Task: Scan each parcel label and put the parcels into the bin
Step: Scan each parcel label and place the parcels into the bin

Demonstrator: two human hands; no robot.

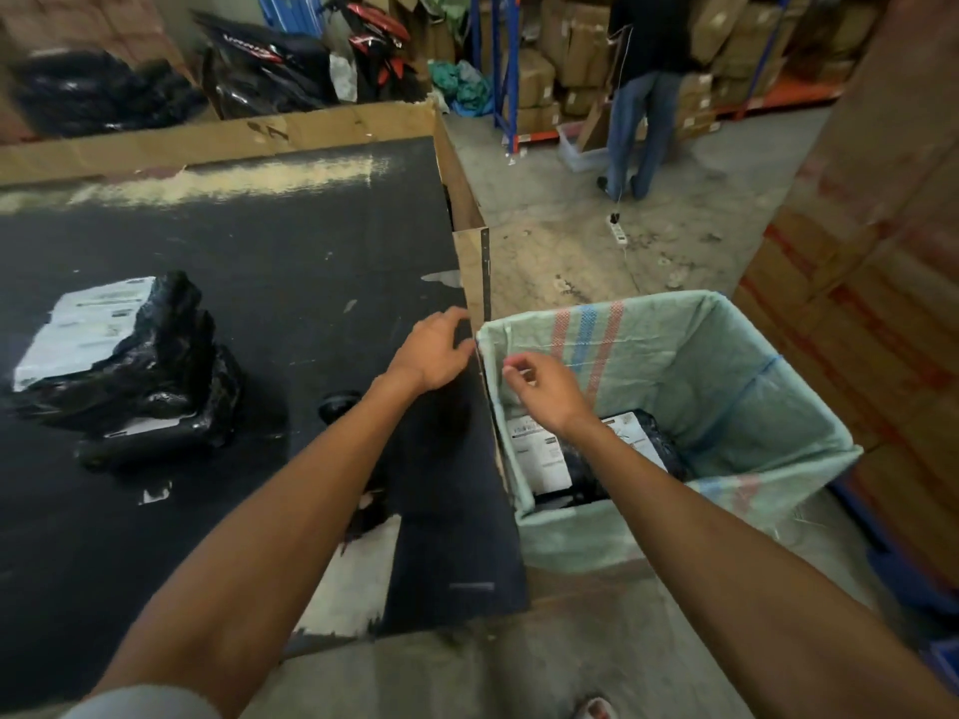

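— What does the head camera show of the hands?
— The left hand (435,350) reaches to the right edge of the worn black table top (249,241), fingers curled loosely, gripping nothing that shows. The right hand (539,389) hovers over the near left rim of the pale green woven-sack-lined bin (737,386), thumb and forefinger pinched close; whether they hold anything cannot be told.

— And the parcels?
— Black plastic-wrapped parcels with white labels (124,360) lie heaped on the table's left side, well apart from both hands. More black labelled parcels (591,459) rest at the bottom of the bin, under the right wrist.

— Anyone else?
— A person in blue jeans (643,127) stands by the shelves of cardboard boxes (565,59) behind.
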